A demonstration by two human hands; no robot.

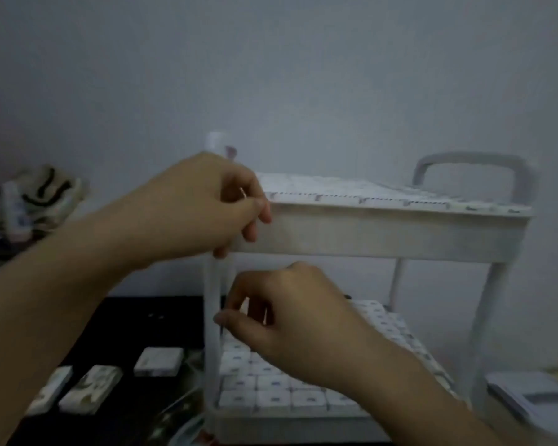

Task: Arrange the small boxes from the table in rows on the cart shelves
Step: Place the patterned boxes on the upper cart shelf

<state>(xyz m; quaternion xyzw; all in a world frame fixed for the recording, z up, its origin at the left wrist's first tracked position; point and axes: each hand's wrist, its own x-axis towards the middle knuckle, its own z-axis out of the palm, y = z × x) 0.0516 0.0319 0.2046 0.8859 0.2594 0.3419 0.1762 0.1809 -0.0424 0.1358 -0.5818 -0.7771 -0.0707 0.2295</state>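
Observation:
A white two-tier cart point(384, 233) stands on a dark table point(136, 320). Rows of small white boxes fill its upper shelf point(335, 188) and its lower shelf point(271, 394). Three more small boxes lie on the table left of the cart: one point(158, 362) near the post, two point(91, 394) point(50, 394) further left. My left hand point(200, 204) grips the front-left corner of the upper shelf. My right hand point(290, 320) hovers over the lower shelf by the front-left post, thumb and fingers curled in a pinch. What lies between them is blurred.
The cart's handle point(474, 162) rises at its far right end. A patterned bag point(42, 194) sits at the back left by the wall. A flat white device point(535, 400) lies to the right of the cart. A white bottle top point(216, 141) shows behind my left hand.

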